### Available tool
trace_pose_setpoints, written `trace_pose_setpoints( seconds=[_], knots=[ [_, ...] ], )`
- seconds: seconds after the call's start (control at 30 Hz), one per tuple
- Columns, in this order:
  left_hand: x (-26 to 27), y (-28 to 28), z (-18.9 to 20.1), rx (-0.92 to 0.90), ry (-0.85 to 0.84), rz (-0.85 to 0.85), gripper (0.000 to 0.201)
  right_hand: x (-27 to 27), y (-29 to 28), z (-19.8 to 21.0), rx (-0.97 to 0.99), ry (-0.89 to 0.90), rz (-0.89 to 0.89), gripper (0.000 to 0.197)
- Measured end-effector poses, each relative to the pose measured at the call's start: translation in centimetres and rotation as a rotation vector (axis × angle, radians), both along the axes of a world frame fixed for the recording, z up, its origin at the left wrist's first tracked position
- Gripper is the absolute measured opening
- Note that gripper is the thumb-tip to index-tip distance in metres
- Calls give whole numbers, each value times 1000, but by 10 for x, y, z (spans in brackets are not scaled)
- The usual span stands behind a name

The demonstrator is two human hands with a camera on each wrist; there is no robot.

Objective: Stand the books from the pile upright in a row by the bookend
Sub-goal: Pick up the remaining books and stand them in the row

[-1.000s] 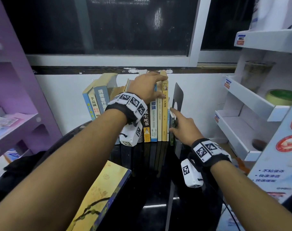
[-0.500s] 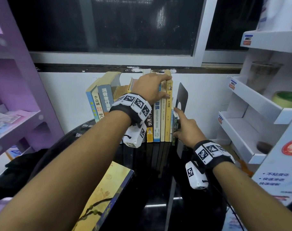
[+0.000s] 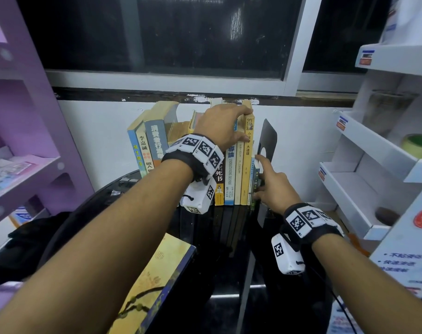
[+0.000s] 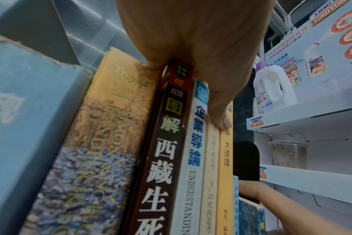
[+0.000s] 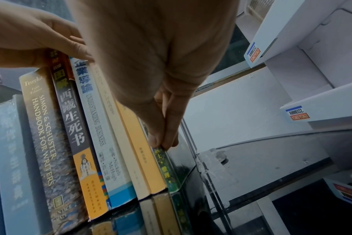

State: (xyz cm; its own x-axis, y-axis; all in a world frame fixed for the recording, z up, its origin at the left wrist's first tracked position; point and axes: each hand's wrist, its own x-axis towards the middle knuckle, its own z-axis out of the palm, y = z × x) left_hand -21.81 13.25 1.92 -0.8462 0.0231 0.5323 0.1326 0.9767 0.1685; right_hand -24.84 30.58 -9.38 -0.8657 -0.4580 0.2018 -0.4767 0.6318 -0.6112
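your left hand is curling over the tops of the upright books standing in a row at the far edge of the black glass counter, fingers hooked over the top edges and the thumb pressing on the spine of the yellow book. your right hand is reaching in at the right end of the row, its straight fingers lying flat together against the thin green book, which is standing between the yellow book and the black bookend; the fingers are extended, not wrapped round anything. the bookend is standing upright just beside the row's right end. farther left, a few blue and tan books are leaning rightward against the row. a large yellow book is lying flat at the near left edge of the counter, apart from the row.
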Motion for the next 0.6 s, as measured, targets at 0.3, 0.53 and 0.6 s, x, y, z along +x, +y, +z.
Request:
trace_pose_setpoints(
  seconds=[0.3,0.53,0.6],
  knots=[
    [0,1,0,26,-9,1,61,-3,-1,2,-1,-13,17,86],
    [1,0,2,31,-8,-14,59,-8,-5,-1,-10,8,-4,86],
    [1,1,2,37,-7,-14,60,-9,-6,-1,-15,5,-7,87]
  ],
)
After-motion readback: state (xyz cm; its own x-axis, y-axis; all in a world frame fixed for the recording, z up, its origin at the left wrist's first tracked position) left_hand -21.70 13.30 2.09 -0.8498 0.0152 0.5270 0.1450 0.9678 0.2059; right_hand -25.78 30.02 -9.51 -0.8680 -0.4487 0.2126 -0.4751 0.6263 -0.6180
